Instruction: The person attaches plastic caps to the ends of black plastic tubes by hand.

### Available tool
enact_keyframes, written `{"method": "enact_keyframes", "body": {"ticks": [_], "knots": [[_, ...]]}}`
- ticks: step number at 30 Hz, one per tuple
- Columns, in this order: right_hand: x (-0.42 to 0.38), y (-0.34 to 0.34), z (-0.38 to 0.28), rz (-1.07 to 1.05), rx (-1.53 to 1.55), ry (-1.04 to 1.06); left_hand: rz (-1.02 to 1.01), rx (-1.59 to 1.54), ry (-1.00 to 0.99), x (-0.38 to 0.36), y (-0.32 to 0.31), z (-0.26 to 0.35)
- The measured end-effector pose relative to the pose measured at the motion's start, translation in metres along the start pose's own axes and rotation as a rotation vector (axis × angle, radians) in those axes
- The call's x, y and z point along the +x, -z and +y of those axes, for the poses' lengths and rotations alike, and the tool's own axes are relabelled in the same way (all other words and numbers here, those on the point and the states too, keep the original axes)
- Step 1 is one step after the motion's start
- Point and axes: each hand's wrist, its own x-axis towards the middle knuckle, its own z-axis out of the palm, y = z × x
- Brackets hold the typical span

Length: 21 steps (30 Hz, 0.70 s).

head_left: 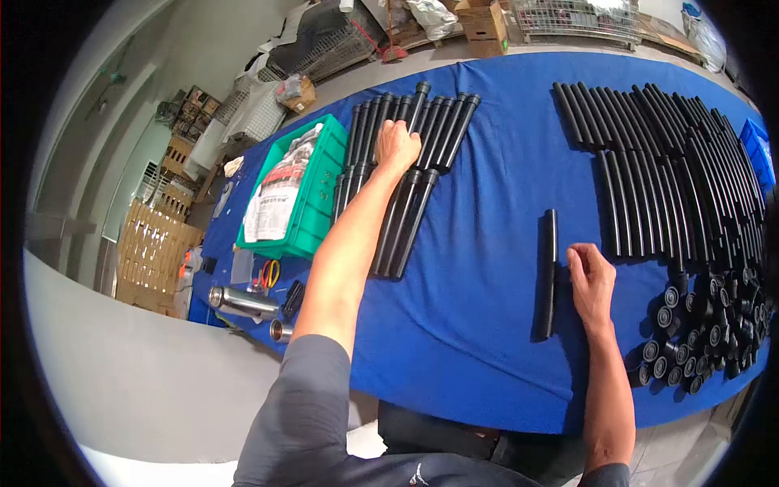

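My left hand (397, 146) reaches out to the rows of capped black tubes (458, 134) beside the green crate, its fingers closed around one tube (419, 105) in the upper row. Another row of capped tubes (410, 223) lies nearer to me, partly behind my forearm. My right hand (591, 278) hovers over the blue cloth (487, 325) with thumb and fingers bent together; whether anything is between them cannot be made out. Just left of it, a single black tube (551, 272) without a cap lies lengthwise, apart from the hand.
A green crate (312, 195) holds printed paper. Metal flasks (243, 302) and yellow-red scissors (269, 273) sit at the left edge. Many plain black tubes (629, 195) fill the right side, above a pile of black caps (690, 345). A blue bin (756, 150) stands far right.
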Motion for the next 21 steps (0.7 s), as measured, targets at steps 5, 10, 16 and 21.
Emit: {"method": "enact_keyframes", "body": {"ticks": [5,10,16,21], "knots": [[-0.001,-0.002,-0.006,-0.004,0.012,-0.033,-0.041,0.194,0.005,0.025,-0.041,-0.005],[0.000,0.000,-0.007,-0.041,0.023,-0.118,-0.096,0.230,0.066,0.040,-0.056,-0.009],[0.000,0.000,-0.006,-0.052,-0.015,-0.113,-0.089,0.164,0.145,0.042,-0.061,-0.010],[0.000,0.000,-0.005,-0.033,-0.001,-0.109,-0.142,0.178,0.103,0.039,-0.051,-0.007]]}}
